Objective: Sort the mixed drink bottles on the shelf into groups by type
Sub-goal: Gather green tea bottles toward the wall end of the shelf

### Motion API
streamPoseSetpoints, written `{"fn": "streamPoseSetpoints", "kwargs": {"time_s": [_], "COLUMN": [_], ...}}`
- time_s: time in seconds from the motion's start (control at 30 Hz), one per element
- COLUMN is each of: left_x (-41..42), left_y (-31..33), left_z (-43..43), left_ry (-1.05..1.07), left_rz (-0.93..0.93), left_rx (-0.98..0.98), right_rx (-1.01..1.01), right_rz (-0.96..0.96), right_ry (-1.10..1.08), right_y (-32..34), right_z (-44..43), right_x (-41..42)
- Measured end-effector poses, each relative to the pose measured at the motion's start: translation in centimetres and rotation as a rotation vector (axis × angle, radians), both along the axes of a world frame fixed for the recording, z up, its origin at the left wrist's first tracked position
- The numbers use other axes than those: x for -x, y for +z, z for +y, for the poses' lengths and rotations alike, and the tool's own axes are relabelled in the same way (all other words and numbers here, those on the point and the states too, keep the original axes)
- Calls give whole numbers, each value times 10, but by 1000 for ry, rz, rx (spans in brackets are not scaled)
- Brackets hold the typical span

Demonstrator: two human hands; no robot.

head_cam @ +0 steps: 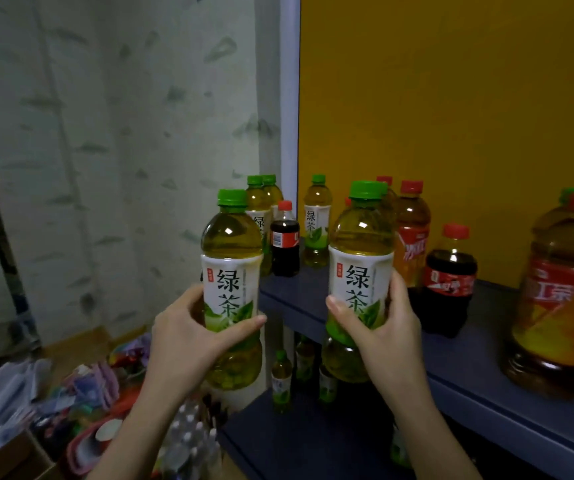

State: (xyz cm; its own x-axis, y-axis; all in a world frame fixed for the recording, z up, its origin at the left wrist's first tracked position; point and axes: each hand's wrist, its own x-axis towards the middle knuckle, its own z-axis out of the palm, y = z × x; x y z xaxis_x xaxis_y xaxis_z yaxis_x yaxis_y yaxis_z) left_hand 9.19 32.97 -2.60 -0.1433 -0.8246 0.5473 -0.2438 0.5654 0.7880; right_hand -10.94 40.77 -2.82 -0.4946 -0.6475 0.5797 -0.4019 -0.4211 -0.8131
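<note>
Centrally, held upright in the air: left green tea bottle (pixel 231 258) clasped round its label by left grip (pixel 188 327), right green tea bottle (pixel 360 244) likewise by right grip (pixel 382 327). Behind, on blue shelf (pixel 486 341) at right of frame — cola bottle (pixel 450 268), red-labelled tea bottle (pixel 411 237).

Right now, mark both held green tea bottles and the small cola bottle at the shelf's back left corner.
left-held green tea bottle (pixel 230 289): head view, white label.
right-held green tea bottle (pixel 357 282): head view, white label.
back-left cola bottle (pixel 287 240): head view, red label.
</note>
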Motion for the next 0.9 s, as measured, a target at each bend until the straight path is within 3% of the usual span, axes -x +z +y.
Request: {"fn": "streamPoseSetpoints", "kwargs": {"time_s": [0.3,0.5,0.73,0.9], "left_x": [13,26,35,39], "left_y": [10,13,13,13], "left_z": [-121,-197,-236,-249], "left_ry": [-227,-441,-629,-715], "left_rz": [7,10,-3,-6], "left_rx": [31,2,-12,-66], "right_rx": [6,23,-65,-144], "right_rz": [97,58,81,87], "right_ry": [-226,-459,-699,-737], "right_y": [8,1,-9,-8], "right_z": [-94,-138,-168,-185], "right_x": [-16,-29,-27,-15]}}
